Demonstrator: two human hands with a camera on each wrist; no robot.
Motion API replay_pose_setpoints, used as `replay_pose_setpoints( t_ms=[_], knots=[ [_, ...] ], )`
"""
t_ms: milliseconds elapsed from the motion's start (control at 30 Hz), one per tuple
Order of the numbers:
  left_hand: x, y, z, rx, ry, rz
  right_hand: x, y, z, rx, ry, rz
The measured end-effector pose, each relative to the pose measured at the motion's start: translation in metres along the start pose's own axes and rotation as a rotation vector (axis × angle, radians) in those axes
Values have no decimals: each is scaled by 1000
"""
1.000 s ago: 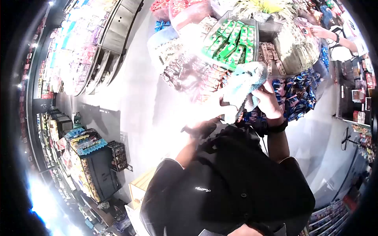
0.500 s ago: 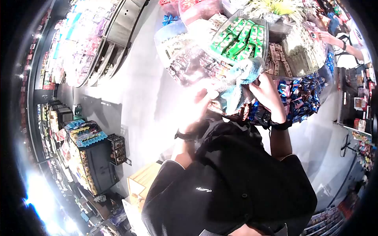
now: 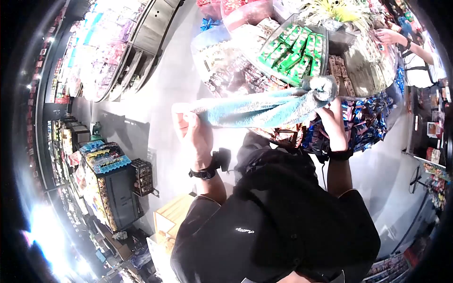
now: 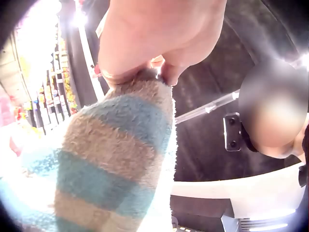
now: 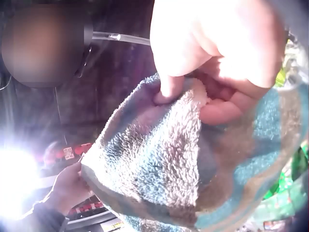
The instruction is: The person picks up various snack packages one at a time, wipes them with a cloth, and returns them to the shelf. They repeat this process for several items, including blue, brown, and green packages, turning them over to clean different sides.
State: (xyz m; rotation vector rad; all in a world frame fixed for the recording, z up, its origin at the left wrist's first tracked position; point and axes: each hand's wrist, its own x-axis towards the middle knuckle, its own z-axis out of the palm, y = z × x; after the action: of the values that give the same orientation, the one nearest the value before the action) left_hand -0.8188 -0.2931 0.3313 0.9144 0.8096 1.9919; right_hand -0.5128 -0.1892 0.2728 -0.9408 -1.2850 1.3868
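A fluffy cloth with blue and beige stripes (image 3: 255, 109) is stretched sideways between both hands, above the candy bins. At its left end my left hand (image 3: 192, 134) pinches the edge. In the left wrist view the fingers of that hand (image 4: 161, 38) grip the top of the striped cloth (image 4: 113, 154). My right hand (image 3: 334, 125) holds the other end, where the cloth is bunched. The right wrist view shows the thumb and fingers of this hand (image 5: 217, 48) pinching a fold of the cloth (image 5: 164, 154).
Under and behind the cloth is a round display with a bin of green packets (image 3: 297, 52) and blue-wrapped sweets (image 3: 370, 122). A plant (image 3: 337, 12) tops it. Another person's hand (image 3: 389, 37) reaches in at the right. A snack stand (image 3: 106, 160) and wire basket (image 3: 141, 177) are at left.
My left hand has moved out to the left with its end of the cloth. The cloth, bunched between the hands before, is now pulled out long. My right hand has shifted slightly right.
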Motion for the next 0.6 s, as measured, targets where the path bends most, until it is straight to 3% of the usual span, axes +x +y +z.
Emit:
replay_pose_setpoints(
  t_ms=[133, 200, 233, 333, 367, 467, 533, 600],
  knots=[
    [4, 7, 2, -194, -122, -79, -9, 24, -7, 286, 97, 61],
    [2, 2, -5, -302, -102, -82, -6, 23, -8, 239, 125, 119],
    [-4, -3, -25, -177, 68, -125, -2, 20, -8, 215, 139, 147],
    [-2, -4, -29, -276, -49, -167, 15, -9, 1, -38, 81, 231],
    [-1, -2, -25, -289, -172, -177, 13, -22, 9, 98, 189, 458],
    [-14, -6, -13, 240, -244, -71, 22, -26, 3, 199, -30, 418],
    [-27, -24, -34, 660, -171, -168, 21, -39, 14, 186, -74, 362],
    [-38, -64, -75, 36, -10, -555, 22, -54, 24, 177, -137, 308]
  ],
)
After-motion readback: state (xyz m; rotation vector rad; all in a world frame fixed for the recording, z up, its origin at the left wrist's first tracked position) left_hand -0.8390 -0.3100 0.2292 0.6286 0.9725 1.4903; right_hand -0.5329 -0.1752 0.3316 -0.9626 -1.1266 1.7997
